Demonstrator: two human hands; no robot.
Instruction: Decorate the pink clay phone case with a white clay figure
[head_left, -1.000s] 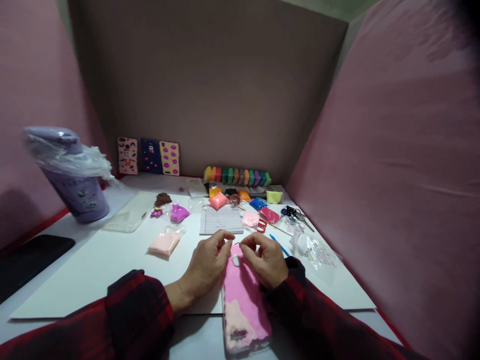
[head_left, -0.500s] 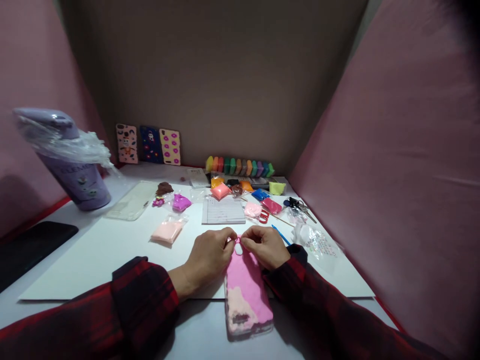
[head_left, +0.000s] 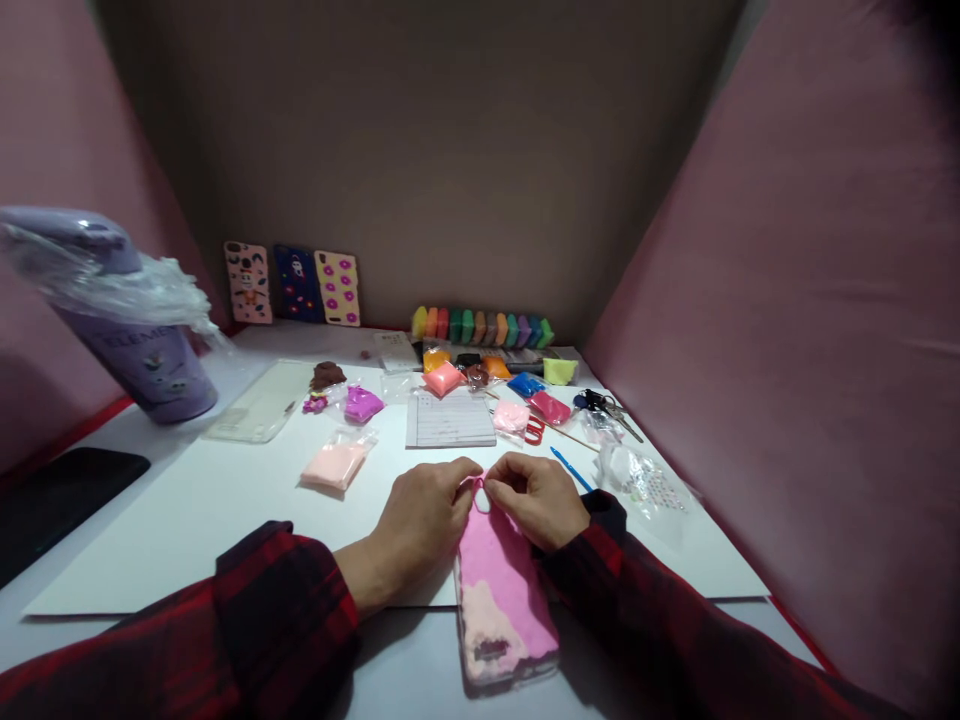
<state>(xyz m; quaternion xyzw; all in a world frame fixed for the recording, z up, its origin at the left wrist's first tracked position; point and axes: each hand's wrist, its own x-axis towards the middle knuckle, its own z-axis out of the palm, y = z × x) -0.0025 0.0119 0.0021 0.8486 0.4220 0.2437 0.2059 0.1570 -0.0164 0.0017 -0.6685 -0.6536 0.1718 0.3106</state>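
Note:
A phone case [head_left: 510,570] covered in pink clay, with a paler peach patch at its near end, lies at the white board's front edge. My left hand [head_left: 421,515] is closed in a pinch at the case's far end, beside the white oval hole. Opposite it, my right hand [head_left: 541,502] pinches the same end from the right. A thin strand of pink clay [head_left: 478,483] shows between the fingertips, just beyond the hole. The fingers hide part of that far end.
Clay packets, such as a peach packet [head_left: 337,463] and a purple packet [head_left: 364,403], lie around a lined notepad [head_left: 450,420]. At right are a blue pen [head_left: 571,468], red-handled scissors [head_left: 534,430] and keys [head_left: 611,410]. A purple tumbler [head_left: 161,370] stands at left.
The camera view has shifted slightly. Both hands stay pinched at the far end of the phone case, with only small fingertip movement.

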